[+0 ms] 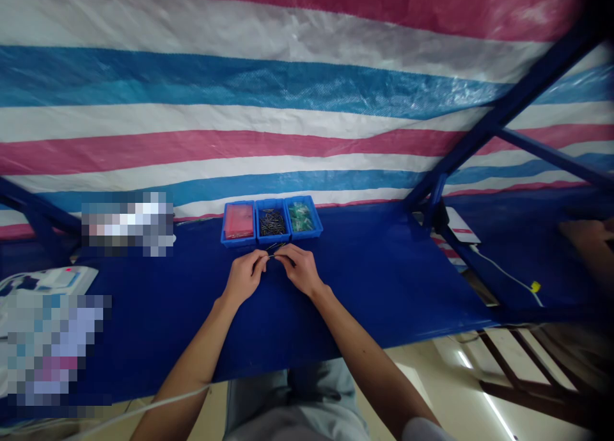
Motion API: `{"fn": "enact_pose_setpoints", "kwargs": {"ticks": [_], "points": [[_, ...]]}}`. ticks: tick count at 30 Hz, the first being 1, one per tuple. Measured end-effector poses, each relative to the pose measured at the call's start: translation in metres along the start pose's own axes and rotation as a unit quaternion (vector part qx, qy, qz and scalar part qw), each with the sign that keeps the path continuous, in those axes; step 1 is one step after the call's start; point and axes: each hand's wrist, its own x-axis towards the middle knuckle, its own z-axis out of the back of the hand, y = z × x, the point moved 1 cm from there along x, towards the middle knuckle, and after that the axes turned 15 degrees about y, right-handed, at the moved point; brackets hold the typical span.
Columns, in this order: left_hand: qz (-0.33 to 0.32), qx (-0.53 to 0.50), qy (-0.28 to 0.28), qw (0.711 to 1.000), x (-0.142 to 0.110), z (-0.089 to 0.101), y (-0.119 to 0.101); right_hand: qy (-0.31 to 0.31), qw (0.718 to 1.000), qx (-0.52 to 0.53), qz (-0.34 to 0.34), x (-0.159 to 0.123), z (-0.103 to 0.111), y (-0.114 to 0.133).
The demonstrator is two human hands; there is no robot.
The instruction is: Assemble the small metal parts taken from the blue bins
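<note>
My left hand (247,274) and my right hand (301,269) meet over the blue table, just in front of three small blue bins. Their fingertips pinch a thin, metallic, pin-like piece (271,256) that spans the gap between them; its exact kind is too small to make out. Behind the fingers, a few similar dark thin pieces (275,245) lie by the bins. The middle bin (274,239) holds many dark, thin metal pieces (272,223). Flat pink pieces (238,221) fill the left bin, and green, clear-looking small pieces (301,217) lie in the right one.
The blue tabletop (384,268) backs onto a striped plastic sheet (288,121). Blue frame bars (499,118) slant at the right. A white device (461,226) with a cable stands beyond them, near another person's hand (582,233). Blurred-out items and a power strip (71,278) lie left.
</note>
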Motion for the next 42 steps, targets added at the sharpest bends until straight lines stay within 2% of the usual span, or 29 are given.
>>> {"fn": "enact_pose_setpoints", "kwargs": {"ticks": [9, 21, 27, 34, 42], "points": [[-0.02, 0.006, 0.013, 1.0, 0.0004, -0.0029, 0.002, 0.021, 1.0, 0.004, 0.013, 0.0, -0.0058, -0.001], [-0.032, 0.016, 0.004, 0.999, -0.0007, -0.002, 0.0015, 0.034, 0.999, -0.003, -0.007, 0.0002, -0.0063, 0.0016], [-0.045, 0.017, 0.0, 0.999, 0.0, -0.0017, 0.0003, 0.041, 0.998, -0.037, -0.019, 0.0004, -0.0046, 0.0044], [-0.045, 0.015, 0.011, 0.999, 0.0013, -0.0028, -0.0016, 0.034, 0.991, -0.108, -0.065, 0.0003, -0.0042, 0.002], [-0.036, 0.018, 0.004, 0.999, 0.0006, -0.0014, -0.0014, 0.025, 0.998, -0.036, -0.051, 0.002, -0.0025, 0.0024]]}}
